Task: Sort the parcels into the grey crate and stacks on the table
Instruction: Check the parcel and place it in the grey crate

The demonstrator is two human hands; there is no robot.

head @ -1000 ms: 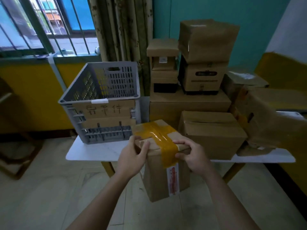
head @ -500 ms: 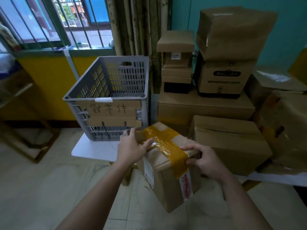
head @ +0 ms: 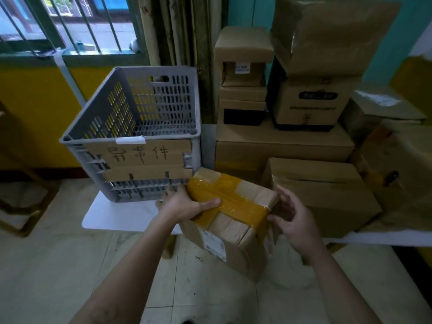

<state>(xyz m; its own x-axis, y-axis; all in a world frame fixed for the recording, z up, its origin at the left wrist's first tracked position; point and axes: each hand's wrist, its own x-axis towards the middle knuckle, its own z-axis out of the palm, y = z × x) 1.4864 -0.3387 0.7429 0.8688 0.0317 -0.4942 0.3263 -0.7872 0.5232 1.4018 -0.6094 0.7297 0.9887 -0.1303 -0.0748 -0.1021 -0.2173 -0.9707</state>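
Note:
I hold a brown cardboard parcel (head: 233, 228) crossed with yellow tape, tilted, at the table's front edge. My left hand (head: 184, 204) grips its left top edge, thumb on the tape. My right hand (head: 294, 223) holds its right side with fingers curled around the corner. A white label shows on the parcel's near face. The grey slatted crate (head: 140, 136) stands empty on the white table (head: 112, 216) at the left, with a handwritten cardboard sign on its front. Stacks of cardboard boxes (head: 285, 146) fill the table to the right of the crate.
A brown box (head: 327, 195) lies just right of the held parcel. More boxes (head: 397, 164) pile up at the far right. Behind the crate are a barred window (head: 70, 24) and a curtain (head: 182, 43). Tiled floor lies below, and a wooden frame (head: 21, 202) stands at the left.
I have come closer to the table. The parcel has tipped and turned, so the white label now faces me, and it has moved towards the crate's front right corner.

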